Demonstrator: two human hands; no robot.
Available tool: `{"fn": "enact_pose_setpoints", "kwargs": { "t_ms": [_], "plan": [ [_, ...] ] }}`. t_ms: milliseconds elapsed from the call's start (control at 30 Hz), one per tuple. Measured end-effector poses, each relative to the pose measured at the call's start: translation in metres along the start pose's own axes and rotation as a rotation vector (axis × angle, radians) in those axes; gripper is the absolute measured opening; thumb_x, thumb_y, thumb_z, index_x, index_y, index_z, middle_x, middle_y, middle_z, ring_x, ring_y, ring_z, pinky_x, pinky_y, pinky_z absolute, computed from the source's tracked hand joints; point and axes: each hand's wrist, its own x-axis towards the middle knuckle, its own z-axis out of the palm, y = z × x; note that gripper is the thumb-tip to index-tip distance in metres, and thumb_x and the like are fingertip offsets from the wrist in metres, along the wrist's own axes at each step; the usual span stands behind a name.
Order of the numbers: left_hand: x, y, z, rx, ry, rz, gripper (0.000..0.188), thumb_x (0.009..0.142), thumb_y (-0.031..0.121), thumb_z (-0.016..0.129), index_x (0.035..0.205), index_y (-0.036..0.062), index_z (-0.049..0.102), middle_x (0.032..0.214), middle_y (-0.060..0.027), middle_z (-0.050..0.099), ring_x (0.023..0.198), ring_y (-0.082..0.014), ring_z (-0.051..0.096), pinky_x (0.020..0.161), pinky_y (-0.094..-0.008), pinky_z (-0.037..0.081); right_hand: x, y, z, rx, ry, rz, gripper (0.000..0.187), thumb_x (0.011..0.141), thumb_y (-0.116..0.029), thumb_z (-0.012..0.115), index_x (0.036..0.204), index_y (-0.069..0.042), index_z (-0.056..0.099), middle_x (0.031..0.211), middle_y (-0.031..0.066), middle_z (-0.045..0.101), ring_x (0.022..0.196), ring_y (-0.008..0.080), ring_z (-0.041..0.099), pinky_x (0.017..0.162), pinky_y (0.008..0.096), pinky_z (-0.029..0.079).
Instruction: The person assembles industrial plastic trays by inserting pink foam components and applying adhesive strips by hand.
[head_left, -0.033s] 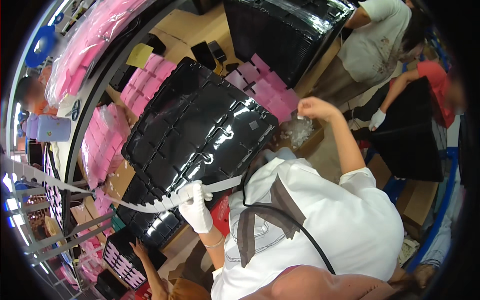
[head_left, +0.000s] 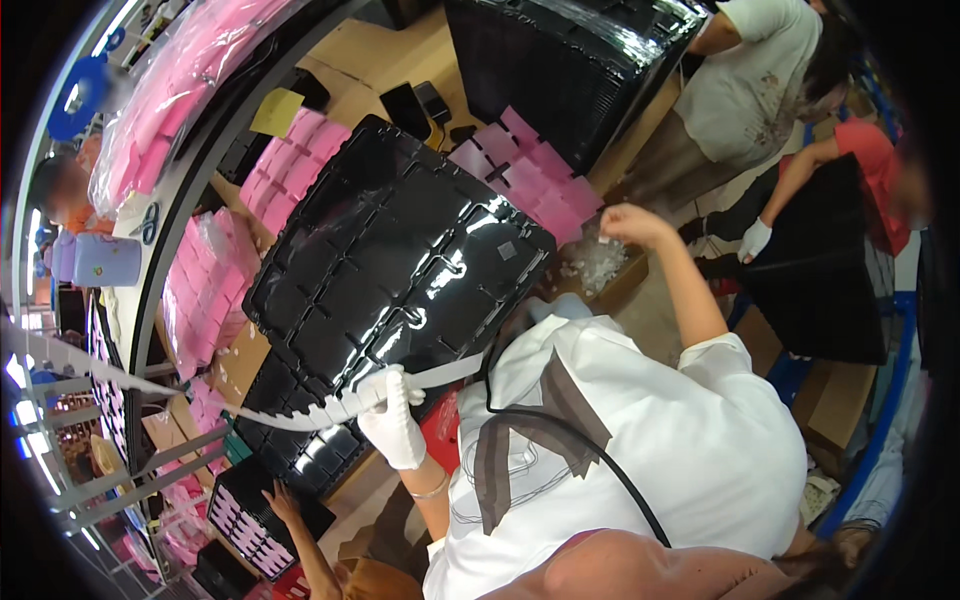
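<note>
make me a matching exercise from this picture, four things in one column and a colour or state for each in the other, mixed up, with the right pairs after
Things
1. left hand
2. right hand
3. large tray
4. container near the left edge

Descriptions
A. pale purple
B. bare, fingers curled
C. glossy black, with ridges across it
D. in a white glove, gripping a white strip

Right pairs
1-D
2-B
3-C
4-A
</note>
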Motion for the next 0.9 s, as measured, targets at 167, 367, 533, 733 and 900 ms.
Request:
{"fn": "enact_pose_setpoints", "kwargs": {
  "t_ms": [167, 367, 533, 733, 900],
  "plan": [
    [0.004, 0.009, -0.001, 0.217, -0.06, 0.001, 0.007, 0.092, 0.004, 0.066, 0.092, -0.0028, 0.065, 0.076, -0.0064, 0.065, 0.058, -0.0086, 0.056, 0.054, -0.0214, 0.045, 0.068, 0.219, -0.009, 0.26, 0.641, 0.263, 0.024, 0.083, -0.025, 0.063, 0.087, -0.002, 0.066, 0.081, 0.0095, 0.064, 0.067, 0.0232, 0.058, 0.058, 0.0393, 0.05],
    [-0.004, 0.01, -0.014, 0.458, -0.242, 0.101, 0.007, 0.085, 0.003, 0.074, 0.09, 0.0, 0.071, 0.082, -0.0057, 0.07, 0.066, -0.0147, 0.063, 0.075, -0.0307, 0.05, 0.064, 0.203, -0.031, -0.473, 0.943, 0.309, 0.027, 0.086, -0.021, 0.067, 0.099, 0.003, 0.072, 0.11, 0.0278, 0.067, 0.106, 0.039, 0.066, 0.089, 0.0468, 0.053],
    [-0.012, 0.029, -0.036, 0.731, -0.551, 0.314, 0.025, 0.076, 0.023, 0.084, 0.092, 0.0075, 0.074, 0.081, -0.0065, 0.071, 0.065, -0.0228, 0.064, 0.077, -0.0326, 0.051, 0.033, 0.097, -0.027, -0.819, 0.81, 0.155, 0.012, 0.08, -0.008, 0.071, 0.086, 0.001, 0.074, 0.08, 0.0196, 0.072, 0.074, 0.0325, 0.072, 0.068, 0.0407, 0.058],
    [0.007, 0.051, -0.108, 0.575, -0.619, 0.064, 0.026, 0.081, 0.016, 0.081, 0.101, 0.0025, 0.074, 0.092, -0.0075, 0.07, 0.068, -0.0087, 0.063, 0.06, -0.0222, 0.05, -0.075, -0.189, 0.066, 0.184, 0.109, -0.582, 0.008, 0.091, -0.004, 0.068, 0.094, 0.003, 0.068, 0.08, 0.0066, 0.07, 0.069, 0.0121, 0.064, 0.062, 0.0241, 0.051],
    [0.049, 0.048, -0.138, 0.299, 0.017, 0.002, 0.015, 0.097, 0.012, 0.062, 0.102, 0.0011, 0.071, 0.088, -0.0062, 0.072, 0.061, -0.0052, 0.053, 0.057, -0.02, 0.043, -0.016, -0.392, 0.162, -0.25, 0.142, -1.433, 0.012, 0.094, -0.002, 0.062, 0.102, 0.001, 0.071, 0.091, 0.008, 0.072, 0.078, 0.0135, 0.068, 0.072, 0.0262, 0.054]
  ]
}}
